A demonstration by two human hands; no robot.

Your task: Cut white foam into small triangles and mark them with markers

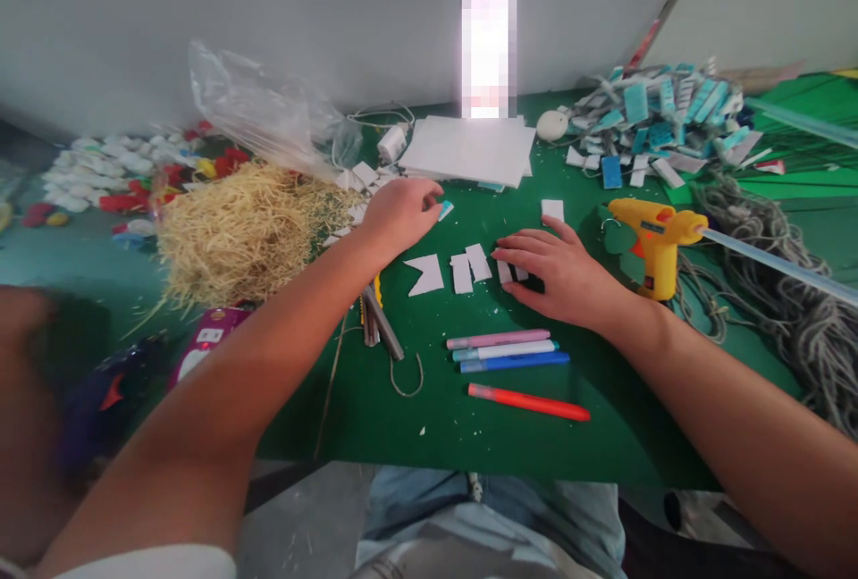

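Observation:
My left hand [400, 214] reaches over the table with curled fingers, and a small blue-and-white foam piece [445, 210] shows at the fingertips. My right hand [559, 271] lies palm down with its fingers spread, partly covering small white foam pieces [502, 272]. Between the hands are two narrow white strips [462, 273] and a notched white piece [427, 275]. Beyond the right fingers rests another white rectangle [552, 211]. Closer to me lie a pink marker [498, 339], a white one [506, 351], a blue one [515, 363] and a red marker [529, 402].
A yellow glue gun [660, 239] stands at right, beside tangled grey cord [770, 293]. Blue-and-white scraps [663, 114] are heaped behind. White sheets [466, 150] lie at the back. Straw [234, 235] and a clear plastic bag [261, 114] are at left, cutters [381, 320] below my left wrist.

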